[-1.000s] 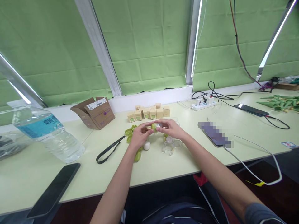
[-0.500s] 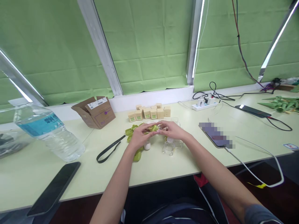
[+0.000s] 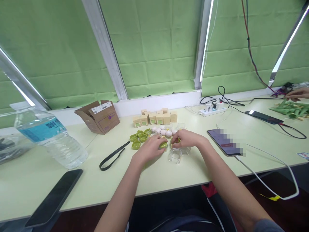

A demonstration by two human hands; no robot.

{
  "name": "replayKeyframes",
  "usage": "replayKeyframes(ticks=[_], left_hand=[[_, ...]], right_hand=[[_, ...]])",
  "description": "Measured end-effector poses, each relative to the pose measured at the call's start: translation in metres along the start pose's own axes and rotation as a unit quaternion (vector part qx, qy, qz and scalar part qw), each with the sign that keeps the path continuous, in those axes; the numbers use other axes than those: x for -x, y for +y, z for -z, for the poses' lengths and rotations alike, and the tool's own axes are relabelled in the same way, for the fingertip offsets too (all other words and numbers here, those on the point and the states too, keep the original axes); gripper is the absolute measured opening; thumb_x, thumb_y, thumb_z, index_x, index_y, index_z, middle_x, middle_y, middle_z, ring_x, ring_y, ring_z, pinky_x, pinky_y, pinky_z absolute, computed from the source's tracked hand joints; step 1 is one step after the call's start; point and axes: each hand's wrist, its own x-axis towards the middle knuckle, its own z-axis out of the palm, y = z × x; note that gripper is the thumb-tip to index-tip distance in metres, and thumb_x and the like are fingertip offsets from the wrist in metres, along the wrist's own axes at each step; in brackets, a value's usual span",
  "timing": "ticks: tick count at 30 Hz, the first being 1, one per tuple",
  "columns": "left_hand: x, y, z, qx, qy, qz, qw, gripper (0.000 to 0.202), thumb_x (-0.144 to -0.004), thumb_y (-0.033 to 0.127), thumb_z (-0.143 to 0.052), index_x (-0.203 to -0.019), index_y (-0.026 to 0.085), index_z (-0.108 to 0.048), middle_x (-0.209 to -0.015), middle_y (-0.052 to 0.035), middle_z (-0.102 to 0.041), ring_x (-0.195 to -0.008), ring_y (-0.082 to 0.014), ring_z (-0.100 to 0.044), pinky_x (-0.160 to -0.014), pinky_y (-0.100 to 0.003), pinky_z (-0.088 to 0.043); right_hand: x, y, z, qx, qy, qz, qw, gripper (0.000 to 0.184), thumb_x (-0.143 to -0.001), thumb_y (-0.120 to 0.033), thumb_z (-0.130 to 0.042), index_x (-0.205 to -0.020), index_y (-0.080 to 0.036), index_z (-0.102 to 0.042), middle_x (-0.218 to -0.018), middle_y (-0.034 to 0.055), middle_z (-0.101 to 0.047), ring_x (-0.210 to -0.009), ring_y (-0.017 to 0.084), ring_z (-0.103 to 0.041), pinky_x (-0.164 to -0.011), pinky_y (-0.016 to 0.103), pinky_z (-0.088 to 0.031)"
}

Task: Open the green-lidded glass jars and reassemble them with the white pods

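Observation:
My left hand [image 3: 150, 149] rests low on the table with its fingers closed on a small green cap [image 3: 163, 145]. My right hand [image 3: 187, 138] is beside it, fingertips pinched on a small green piece [image 3: 177, 140]. Just in front of my right hand stand clear plastic cups [image 3: 175, 155]. Several green caps [image 3: 138, 139] lie to the left of my hands. White round pieces [image 3: 164, 131] sit behind them, and a row of small tan boxes [image 3: 155, 117] stands further back.
A water bottle [image 3: 48, 137] lies at the left, a dark phone [image 3: 51, 199] at the front edge, a black strap [image 3: 112, 156], a cardboard box [image 3: 98, 116]. At the right: a phone on a white cable [image 3: 223, 140], a power strip [image 3: 211, 110], another person's hand [image 3: 298, 94] by green cones [image 3: 289, 109].
Both hands have come down from holding a green-capped piece in the air to the table surface. The white pieces behind them now show. Another person's hand has appeared at the far right.

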Motion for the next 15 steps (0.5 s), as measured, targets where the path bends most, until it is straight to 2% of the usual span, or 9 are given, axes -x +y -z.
replayKeyframes(ticks=[4,9,13,15], left_hand=[[-0.011,0.004,0.0,-0.031,-0.015,0.0,0.999,0.031,-0.092,0.041,-0.048,-0.113,0.027,-0.066,-0.114,-0.0054,-0.063,-0.109,-0.0245,-0.057,-0.091,-0.036,-0.045],[-0.037,0.002,-0.007,-0.009,0.023,-0.008,1.0,0.033,-0.093,0.023,-0.04,-0.113,0.025,-0.066,-0.11,-0.0051,-0.067,-0.107,-0.0226,-0.059,-0.093,-0.036,-0.045],[-0.061,-0.003,-0.008,0.044,-0.014,-0.051,0.998,0.035,-0.085,0.01,-0.041,-0.102,0.022,-0.068,-0.107,-0.0046,-0.068,-0.098,-0.0191,-0.061,-0.088,-0.031,-0.047],[-0.071,-0.003,-0.005,0.057,-0.043,-0.047,0.996,0.032,-0.082,0.008,-0.042,-0.099,0.021,-0.066,-0.102,-0.0044,-0.068,-0.094,-0.0187,-0.061,-0.082,-0.03,-0.047]], right_hand=[[0.001,-0.003,0.005,0.012,-0.023,-0.032,0.999,0.022,-0.076,-0.032,-0.061,-0.085,-0.021,-0.078,-0.08,0.0011,-0.074,-0.066,0.015,-0.061,-0.06,0.024,-0.04],[-0.006,-0.013,-0.004,0.088,-0.025,-0.064,0.994,0.02,-0.074,-0.029,-0.059,-0.082,-0.024,-0.076,-0.082,0.0009,-0.075,-0.067,0.016,-0.062,-0.057,0.024,-0.036],[-0.01,-0.02,-0.011,0.133,-0.013,-0.07,0.989,0.018,-0.072,-0.031,-0.062,-0.082,-0.023,-0.074,-0.085,0.003,-0.074,-0.072,0.019,-0.064,-0.056,0.025,-0.034],[-0.011,-0.021,-0.012,0.122,-0.02,-0.068,0.99,0.017,-0.07,-0.031,-0.064,-0.082,-0.023,-0.074,-0.085,0.0024,-0.074,-0.072,0.018,-0.064,-0.056,0.024,-0.034]])
